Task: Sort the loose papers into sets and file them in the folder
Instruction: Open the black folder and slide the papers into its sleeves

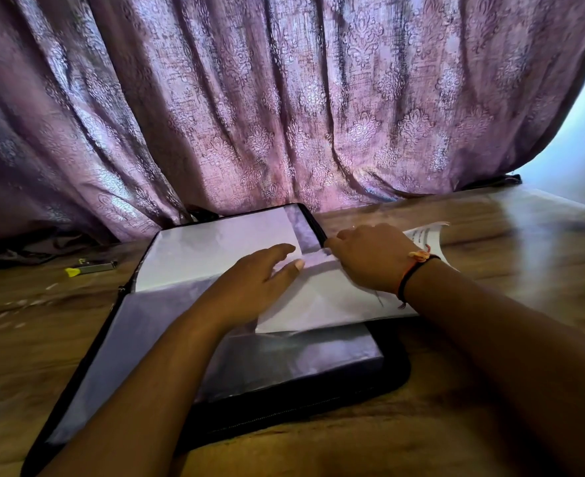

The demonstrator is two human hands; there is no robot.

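A black zip folder (284,404) lies open on the wooden table, its clear plastic sleeves (284,356) shining. A white sheet (215,246) sits in the upper sleeve. Another white sheet (325,304) lies slanted over the folder's right side. My left hand (260,280) rests flat on this sheet with straight fingers. My right hand (370,256), with a thread bracelet at the wrist, has curled fingers at the sheet's upper edge by the folder's rim; whether it pinches the paper is hidden. A printed paper (425,235) pokes out beyond my right hand.
A purple patterned curtain (284,98) hangs right behind the table. A yellow-tipped pen-like tool (89,269) lies on the wood at the left. Bare wooden tabletop (525,242) stretches to the right. Dark cables (15,253) lie at the far left.
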